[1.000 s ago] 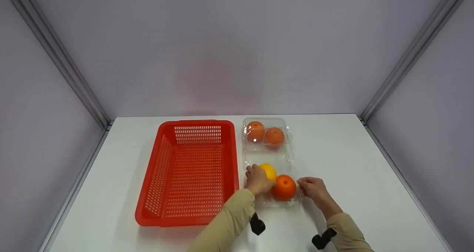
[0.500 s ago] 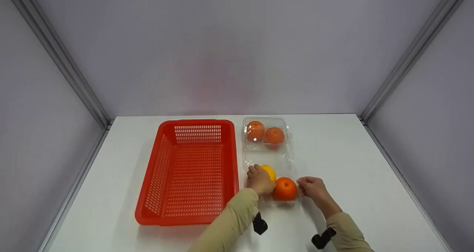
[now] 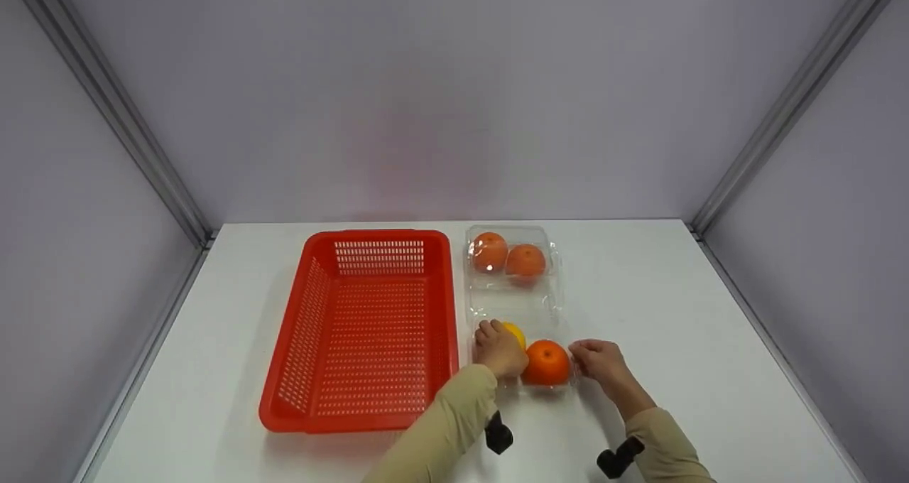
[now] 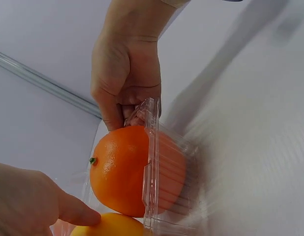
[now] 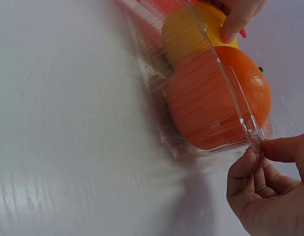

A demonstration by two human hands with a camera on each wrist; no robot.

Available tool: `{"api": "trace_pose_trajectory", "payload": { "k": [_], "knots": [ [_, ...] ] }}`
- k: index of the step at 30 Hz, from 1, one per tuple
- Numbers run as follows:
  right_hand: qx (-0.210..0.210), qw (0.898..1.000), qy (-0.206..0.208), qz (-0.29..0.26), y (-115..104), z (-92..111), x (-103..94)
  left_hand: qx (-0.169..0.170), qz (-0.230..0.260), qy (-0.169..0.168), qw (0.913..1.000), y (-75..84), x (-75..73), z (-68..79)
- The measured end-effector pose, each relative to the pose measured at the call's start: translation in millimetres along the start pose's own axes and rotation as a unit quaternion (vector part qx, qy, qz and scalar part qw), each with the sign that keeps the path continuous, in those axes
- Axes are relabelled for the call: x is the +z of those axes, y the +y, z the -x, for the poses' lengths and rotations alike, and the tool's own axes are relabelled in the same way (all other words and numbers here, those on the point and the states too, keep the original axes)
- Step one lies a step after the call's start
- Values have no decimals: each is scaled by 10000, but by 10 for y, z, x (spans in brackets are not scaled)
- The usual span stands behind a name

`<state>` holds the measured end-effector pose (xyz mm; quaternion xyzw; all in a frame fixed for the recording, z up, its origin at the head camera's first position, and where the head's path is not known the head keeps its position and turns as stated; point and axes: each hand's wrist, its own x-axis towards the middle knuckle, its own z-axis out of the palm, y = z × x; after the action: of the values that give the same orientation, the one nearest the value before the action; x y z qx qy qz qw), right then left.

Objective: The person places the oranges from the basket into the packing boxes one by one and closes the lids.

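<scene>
My left hand [image 3: 501,351] grips a round yellow fruit [image 5: 184,37] from above, its thumb and fingers on the fruit's sides. Both are at the near end of a clear plastic clamshell box [image 4: 151,162]. Beside the yellow fruit sits an orange [image 3: 547,362] with a green stem end, touching it inside the box. My right hand [image 3: 600,362] pinches the box's rim between thumb and fingers at the near right corner. In the head view the left hand covers much of the yellow fruit. Two more oranges [image 3: 526,261] show through clear plastic at the far end.
A red perforated basket [image 3: 454,312] stands to the left, close beside the clear box. White table surface [image 3: 675,312] extends to the right. Grey panels [image 3: 454,114] rise behind and on both sides.
My left hand and the yellow fruit have moved slightly nearer to me. The orange has shifted a little toward the near edge. The right hand stays on the rim.
</scene>
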<state>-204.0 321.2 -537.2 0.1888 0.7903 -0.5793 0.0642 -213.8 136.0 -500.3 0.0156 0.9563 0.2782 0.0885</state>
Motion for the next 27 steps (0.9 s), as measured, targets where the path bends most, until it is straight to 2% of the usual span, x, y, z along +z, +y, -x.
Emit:
{"api": "trace_pose_trajectory", "payload": {
  "k": [7,18,27],
  "knots": [
    [-8,10000,7,-35,0,4,-6,111,234,72,9996,-13,-81,41],
    [-42,10000,37,22,7,3,-1,379,764,-282,9960,-89,-193,34],
    [-71,10000,40,53,8,5,3,445,1435,-412,9878,-110,-251,8]
  ]
}}
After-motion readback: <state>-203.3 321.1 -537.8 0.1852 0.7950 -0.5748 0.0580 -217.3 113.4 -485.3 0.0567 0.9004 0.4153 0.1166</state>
